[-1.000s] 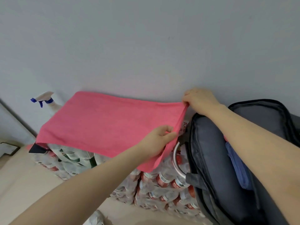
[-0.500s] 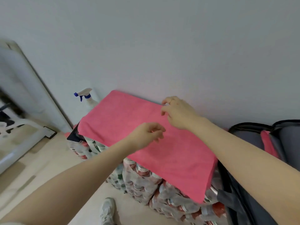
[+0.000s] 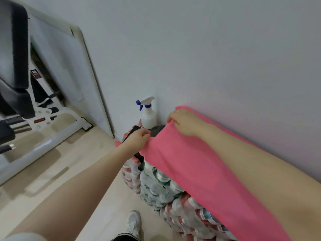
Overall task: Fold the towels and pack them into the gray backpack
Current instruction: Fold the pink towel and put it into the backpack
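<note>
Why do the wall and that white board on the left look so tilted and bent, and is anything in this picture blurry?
Head view: the wide-angle lens bends straight lines, so the white board leans and curves. Head view: light is soft and even, with no hard shadows. Head view: the packed bottles under the pink towel look smeared, their labels unreadable; the spray bottle stays fairly crisp.

1. The pink towel [image 3: 199,171] is soft matt cloth (faintly fuzzy).
2. The spray bottle [image 3: 148,115] is smooth white plastic.
3. The packed bottles [image 3: 156,190] sit under glossy, crinkled plastic wrap.
4. The floor [image 3: 69,162] looks smooth.
</note>
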